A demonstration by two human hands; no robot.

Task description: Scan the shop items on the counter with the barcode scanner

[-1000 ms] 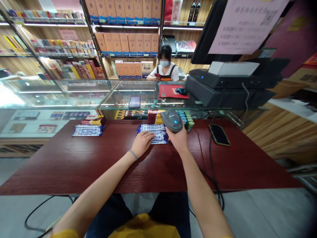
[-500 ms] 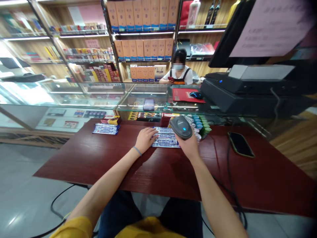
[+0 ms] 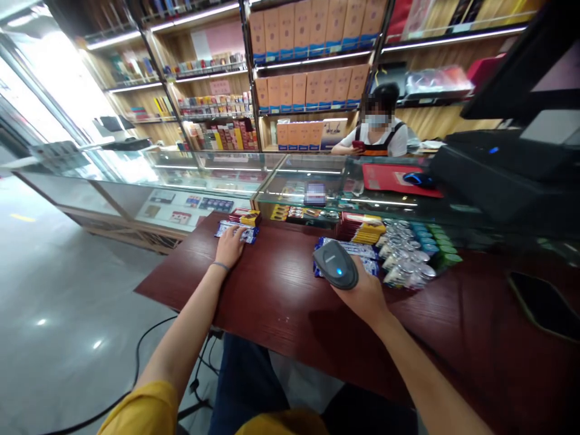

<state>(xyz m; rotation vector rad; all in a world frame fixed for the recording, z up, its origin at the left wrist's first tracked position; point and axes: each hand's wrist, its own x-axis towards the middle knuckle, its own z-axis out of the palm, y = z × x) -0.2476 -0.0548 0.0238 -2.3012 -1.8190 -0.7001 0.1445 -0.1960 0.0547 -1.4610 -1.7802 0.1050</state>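
My right hand point(image 3: 366, 296) is wrapped round the handle of a dark grey barcode scanner point(image 3: 334, 263) with a lit blue light on top. Behind and beneath the scanner lie blue-and-white wrapped packets point(image 3: 369, 266), partly covered by it. At the table's far left, my left hand point(image 3: 230, 246) rests with fingers spread on a smaller group of the same blue-and-white packets point(image 3: 251, 235). Whether any fingertip is hooked round a packet is hidden. Red-and-yellow packets point(image 3: 247, 215) are stacked just behind that group.
Several silver-topped cans point(image 3: 408, 257) and a stack of red-and-yellow packets point(image 3: 362, 229) stand along the back of the dark red table point(image 3: 276, 290). A phone point(image 3: 544, 302) lies at right. Behind a glass counter point(image 3: 312, 163) sits a person point(image 3: 383, 136) holding a red phone.
My left hand has moved left from the middle packets onto the left group. The scanner stays over the middle packets in my right hand. The view has turned left.
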